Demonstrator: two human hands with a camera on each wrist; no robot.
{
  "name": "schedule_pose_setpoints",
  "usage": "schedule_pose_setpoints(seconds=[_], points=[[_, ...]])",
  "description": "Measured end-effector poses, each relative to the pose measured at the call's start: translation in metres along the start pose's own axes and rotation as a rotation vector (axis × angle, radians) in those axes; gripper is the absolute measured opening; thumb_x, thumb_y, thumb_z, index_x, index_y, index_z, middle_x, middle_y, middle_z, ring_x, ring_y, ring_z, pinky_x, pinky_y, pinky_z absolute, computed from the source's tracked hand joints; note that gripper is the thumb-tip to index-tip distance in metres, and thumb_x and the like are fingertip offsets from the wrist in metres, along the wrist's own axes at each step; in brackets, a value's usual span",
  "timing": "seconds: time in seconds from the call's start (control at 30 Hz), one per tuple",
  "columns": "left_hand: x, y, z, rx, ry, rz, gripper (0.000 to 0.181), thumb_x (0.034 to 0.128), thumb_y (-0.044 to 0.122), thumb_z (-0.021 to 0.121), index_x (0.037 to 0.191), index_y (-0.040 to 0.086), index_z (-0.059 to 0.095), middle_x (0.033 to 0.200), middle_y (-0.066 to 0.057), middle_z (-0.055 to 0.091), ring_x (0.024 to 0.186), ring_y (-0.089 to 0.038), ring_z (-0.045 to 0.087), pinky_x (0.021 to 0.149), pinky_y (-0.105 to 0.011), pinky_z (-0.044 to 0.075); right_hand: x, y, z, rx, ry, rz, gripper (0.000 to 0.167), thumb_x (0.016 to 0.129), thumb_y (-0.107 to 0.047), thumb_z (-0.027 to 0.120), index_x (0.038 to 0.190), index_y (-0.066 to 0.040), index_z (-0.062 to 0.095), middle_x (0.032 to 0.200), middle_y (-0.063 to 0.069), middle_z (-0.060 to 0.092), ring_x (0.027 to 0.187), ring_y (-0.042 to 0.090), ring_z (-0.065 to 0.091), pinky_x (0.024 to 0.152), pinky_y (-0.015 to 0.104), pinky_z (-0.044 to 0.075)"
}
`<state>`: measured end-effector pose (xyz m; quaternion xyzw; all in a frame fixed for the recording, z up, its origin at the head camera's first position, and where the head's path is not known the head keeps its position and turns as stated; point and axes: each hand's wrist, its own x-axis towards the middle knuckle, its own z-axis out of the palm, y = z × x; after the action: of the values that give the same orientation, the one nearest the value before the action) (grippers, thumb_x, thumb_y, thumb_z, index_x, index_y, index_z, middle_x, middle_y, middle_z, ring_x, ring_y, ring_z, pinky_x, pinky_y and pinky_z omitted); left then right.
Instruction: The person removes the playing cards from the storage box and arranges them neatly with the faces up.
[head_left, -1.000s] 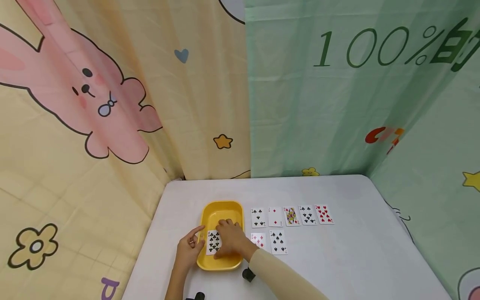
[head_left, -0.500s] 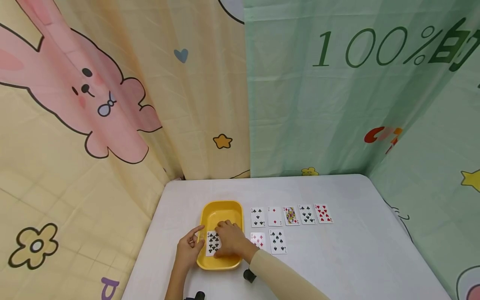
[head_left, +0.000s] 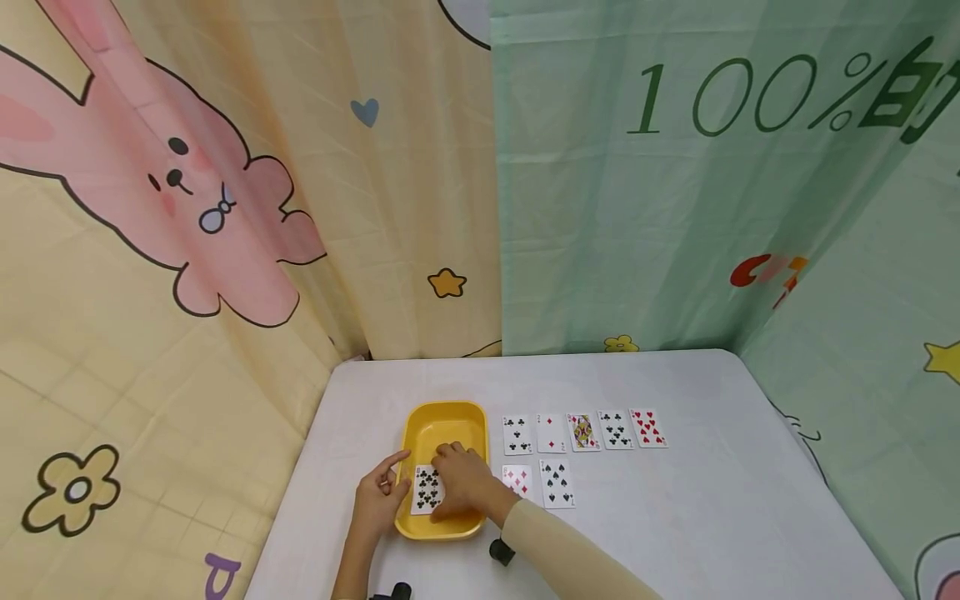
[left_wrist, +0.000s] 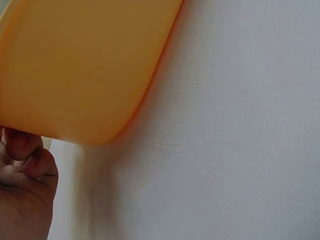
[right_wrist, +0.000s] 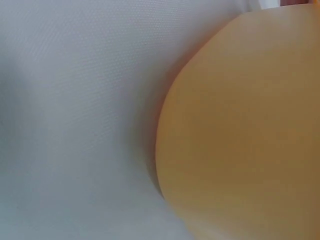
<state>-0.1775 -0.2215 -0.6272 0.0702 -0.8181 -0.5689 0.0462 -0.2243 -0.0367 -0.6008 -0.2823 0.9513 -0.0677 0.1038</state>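
In the head view, a yellow tray (head_left: pixel 450 405) stands on the white table. My left hand (head_left: pixel 375 500) grips its left rim, thumb over the edge and other fingers bent outside; the left wrist view shows the curled fingers (left_wrist: pixel 35 162) against the tray wall (left_wrist: pixel 80 75). Inside the tray lies a playing card with black clubs (head_left: pixel 425 490). My right hand (head_left: pixel 465 483) reaches over the right rim and holds this card between thumb and fingers, covering its right part. Only the tray's outer wall (right_wrist: pixel 240 125) fills the right wrist view; that hand is out of sight there.
Right of the tray, a row of several face-up cards (head_left: pixel 581 432) lies on the table. A diamonds card (head_left: pixel 516 479), partly behind my right wrist, and a spades card (head_left: pixel 557 483) form a nearer row. Patterned curtains (head_left: pixel 420 208) enclose the table.
The clubs card and my right hand have slid slightly toward the near end of the tray. My left hand stays on the rim.
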Motion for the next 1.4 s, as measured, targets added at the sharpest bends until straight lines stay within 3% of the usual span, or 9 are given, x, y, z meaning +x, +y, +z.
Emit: schedule_pose_setpoints(seconds=[0.23, 0.43, 0.6, 0.8, 1.1, 1.4], points=[[-0.001, 0.001, 0.003, 0.004, -0.006, -0.007, 0.049, 0.0870, -0.005, 0.072, 0.130, 0.017, 0.071, 0.076, -0.001, 0.044, 0.052, -0.003, 0.032, 0.046, -0.017, 0.029, -0.007, 0.002, -0.008, 0.040, 0.021, -0.028, 0.087, 0.070, -0.061, 0.086, 0.143, -0.023, 0.058, 0.144, -0.003, 0.055, 0.130, 0.018, 0.050, 0.112, 0.038, 0.044], [0.001, 0.003, 0.004, 0.021, 0.017, -0.002, 0.048, 0.0866, -0.005, 0.072, 0.128, 0.019, 0.072, 0.076, 0.000, 0.043, 0.053, -0.003, 0.032, 0.047, -0.017, 0.029, -0.018, 0.010, -0.022, 0.046, 0.107, -0.067, 0.089, 0.072, -0.054, 0.088, 0.146, -0.020, 0.054, 0.137, -0.003, 0.058, 0.121, 0.016, 0.053, 0.109, 0.033, 0.046], [0.001, 0.004, 0.003, 0.036, 0.020, -0.010, 0.048, 0.0869, -0.004, 0.073, 0.129, 0.020, 0.072, 0.077, 0.000, 0.044, 0.053, -0.003, 0.032, 0.047, -0.016, 0.030, -0.036, 0.028, -0.035, 0.081, 0.175, -0.069, 0.089, 0.073, -0.053, 0.088, 0.147, -0.016, 0.053, 0.142, 0.000, 0.057, 0.127, 0.018, 0.054, 0.110, 0.035, 0.046], [0.000, 0.003, 0.001, 0.041, 0.022, -0.006, 0.048, 0.0870, -0.005, 0.073, 0.129, 0.019, 0.071, 0.077, 0.000, 0.044, 0.053, -0.002, 0.031, 0.047, -0.016, 0.030, -0.064, 0.057, -0.053, 0.200, 0.229, -0.017, 0.087, 0.073, -0.050, 0.088, 0.146, -0.017, 0.055, 0.143, 0.001, 0.057, 0.130, 0.021, 0.053, 0.111, 0.042, 0.046], [-0.001, -0.001, -0.001, 0.050, 0.019, -0.030, 0.049, 0.0868, -0.005, 0.072, 0.130, 0.018, 0.071, 0.078, 0.000, 0.044, 0.053, -0.003, 0.032, 0.047, -0.017, 0.031, -0.103, 0.115, -0.055, 0.272, 0.346, 0.054, 0.085, 0.069, -0.044, 0.093, 0.142, -0.016, 0.060, 0.138, 0.003, 0.058, 0.127, 0.026, 0.055, 0.107, 0.049, 0.050], [0.002, 0.002, 0.000, 0.076, 0.016, -0.029, 0.049, 0.0870, -0.003, 0.072, 0.131, 0.019, 0.070, 0.078, 0.000, 0.044, 0.056, -0.003, 0.033, 0.049, -0.018, 0.031, -0.135, 0.166, -0.050, 0.263, 0.328, 0.158, 0.085, 0.068, -0.039, 0.094, 0.142, -0.015, 0.059, 0.143, 0.007, 0.057, 0.135, 0.031, 0.052, 0.110, 0.056, 0.045]])
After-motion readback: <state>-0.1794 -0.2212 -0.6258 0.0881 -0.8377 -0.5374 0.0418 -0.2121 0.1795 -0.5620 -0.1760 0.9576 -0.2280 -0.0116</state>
